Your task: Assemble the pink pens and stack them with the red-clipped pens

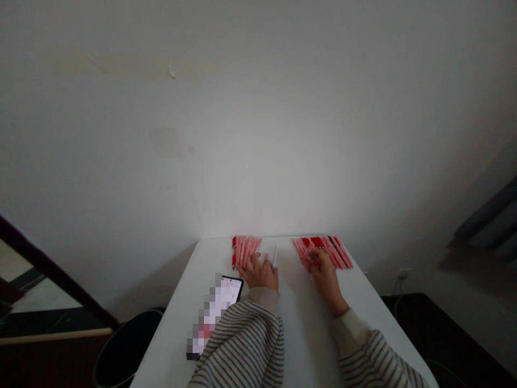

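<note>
My left hand (262,274) rests palm down by the left bunch of pink pens (244,249), its fingers bent. A small pink end (266,257) shows between its fingers, and a thin white stick (276,255) sticks up beside its thumb side. What these fingers hold is partly hidden. My right hand (325,277) is closed, its fingertips pinching a pink pen (308,251) that slants up over the right group of pens (338,252). Red parts (317,242) show among the pens on that side.
A phone (226,296) with a lit screen, partly pixelated, lies left of my left forearm. The white table (305,334) meets a pale wall (258,134) at its back. A dark round bin (125,347) stands at the left, and a socket with a plug (403,274) is at the right.
</note>
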`<state>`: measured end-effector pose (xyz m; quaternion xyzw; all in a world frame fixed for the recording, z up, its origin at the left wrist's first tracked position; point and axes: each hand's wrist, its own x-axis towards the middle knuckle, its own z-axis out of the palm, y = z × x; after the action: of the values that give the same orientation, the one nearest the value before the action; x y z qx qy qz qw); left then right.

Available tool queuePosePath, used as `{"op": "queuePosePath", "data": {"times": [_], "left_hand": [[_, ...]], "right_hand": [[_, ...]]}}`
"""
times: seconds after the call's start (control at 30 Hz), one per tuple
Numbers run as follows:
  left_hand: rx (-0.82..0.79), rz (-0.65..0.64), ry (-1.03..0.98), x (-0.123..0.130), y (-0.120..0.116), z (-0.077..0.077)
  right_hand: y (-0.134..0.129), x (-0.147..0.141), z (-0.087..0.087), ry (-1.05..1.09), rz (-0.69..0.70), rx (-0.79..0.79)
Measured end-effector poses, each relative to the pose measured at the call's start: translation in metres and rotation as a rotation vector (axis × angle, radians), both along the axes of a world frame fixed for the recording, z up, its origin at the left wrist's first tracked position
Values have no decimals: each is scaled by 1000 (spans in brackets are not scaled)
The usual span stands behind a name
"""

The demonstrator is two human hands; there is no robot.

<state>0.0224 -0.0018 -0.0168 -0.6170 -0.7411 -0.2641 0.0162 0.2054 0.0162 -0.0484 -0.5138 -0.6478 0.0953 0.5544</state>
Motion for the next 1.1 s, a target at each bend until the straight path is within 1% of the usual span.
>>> {"op": "queuePosePath", "data": {"times": [0.17, 0.23, 0.47, 0.73, 0.93, 1.1], "left_hand": [[-23, 21, -13, 1, -1, 3], [-34, 39, -13, 1, -1, 4], [-23, 56, 14, 1, 0, 3], [-9, 47, 5, 1, 0, 2], [-17, 54, 2, 2, 0, 1], [-14, 62, -3, 2, 1, 0]], "right_hand": [[-6, -7, 4, -286, -41, -29], [-7, -8, 7, -325, -48, -15], [-5, -2, 10, -252, -57, -2], [-10, -9, 10, -375, -68, -27], [-8, -7, 3, -343, -88, -56], [-4, -8, -2, -314, -130, -21]]}}
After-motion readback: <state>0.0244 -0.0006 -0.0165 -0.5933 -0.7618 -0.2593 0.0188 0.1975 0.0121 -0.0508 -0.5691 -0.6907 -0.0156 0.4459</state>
